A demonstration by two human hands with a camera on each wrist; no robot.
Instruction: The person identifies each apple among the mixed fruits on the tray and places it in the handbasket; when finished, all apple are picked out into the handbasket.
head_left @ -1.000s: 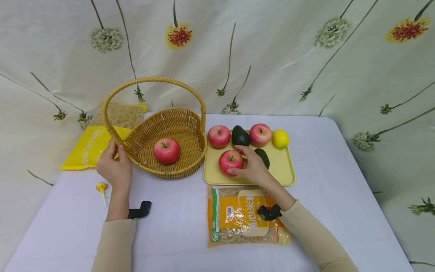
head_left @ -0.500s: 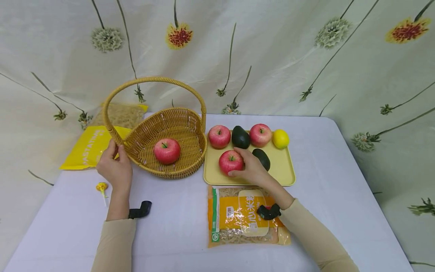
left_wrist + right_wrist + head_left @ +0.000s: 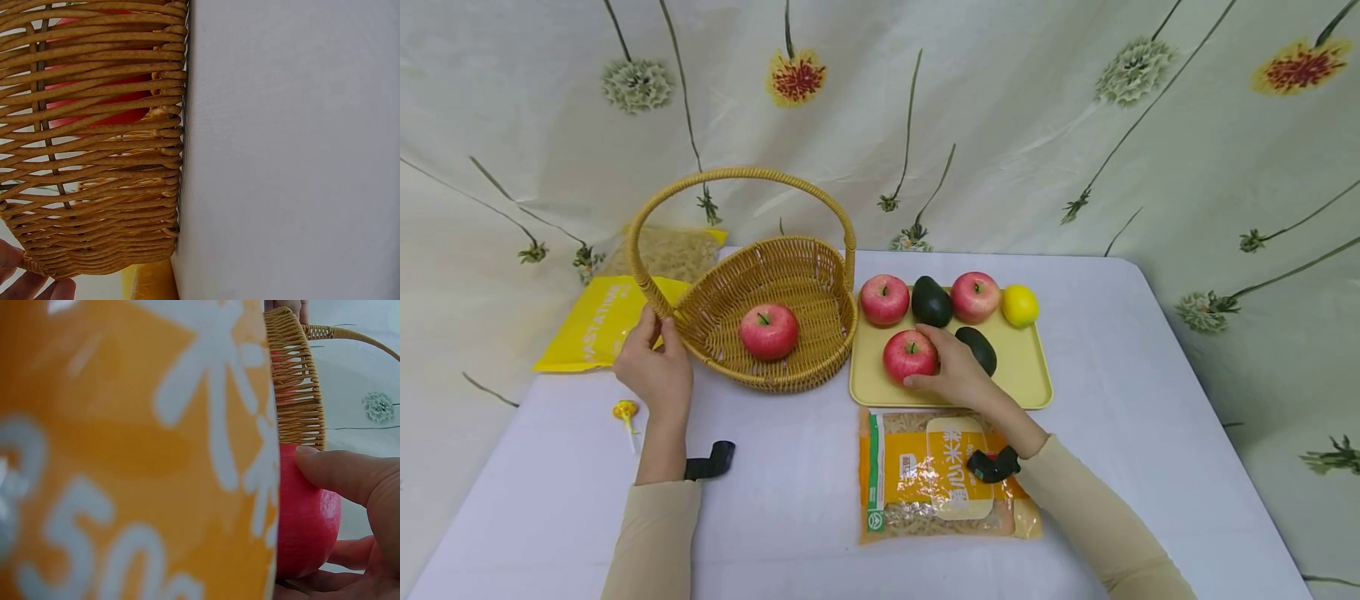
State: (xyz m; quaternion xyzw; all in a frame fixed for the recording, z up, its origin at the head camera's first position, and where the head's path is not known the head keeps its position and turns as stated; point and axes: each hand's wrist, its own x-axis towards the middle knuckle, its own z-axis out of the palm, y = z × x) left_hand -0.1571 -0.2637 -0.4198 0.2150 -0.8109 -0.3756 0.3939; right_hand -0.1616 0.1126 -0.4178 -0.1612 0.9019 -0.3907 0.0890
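My left hand [image 3: 657, 363] pinches the lower left end of the handle of a wicker basket [image 3: 805, 375]. Inside that basket lies one red apple [image 3: 768, 332]; through the weave it shows as red in the left wrist view. Over the yellow tray [image 3: 868, 393], my right hand [image 3: 958, 371] grips another red apple [image 3: 908, 358], thumb on the near side and fingers on the far side. The right wrist view shows the thumb pressed on this apple [image 3: 306, 519]. Beside the hand, a dark green avocado [image 3: 977, 348] lies on the tray.
Along the tray's back are two more apples [image 3: 884, 300], a second avocado [image 3: 931, 302] and a lemon [image 3: 1020, 306]. A noodle bag [image 3: 917, 475] lies in front, under the right wrist. On the left are a yellow pasta bag [image 3: 587, 329] and a lollipop [image 3: 625, 412].
My right hand's fingers have drawn in around the apple, uncovering more of the nearby avocado. The left hand and the basket stay in place.
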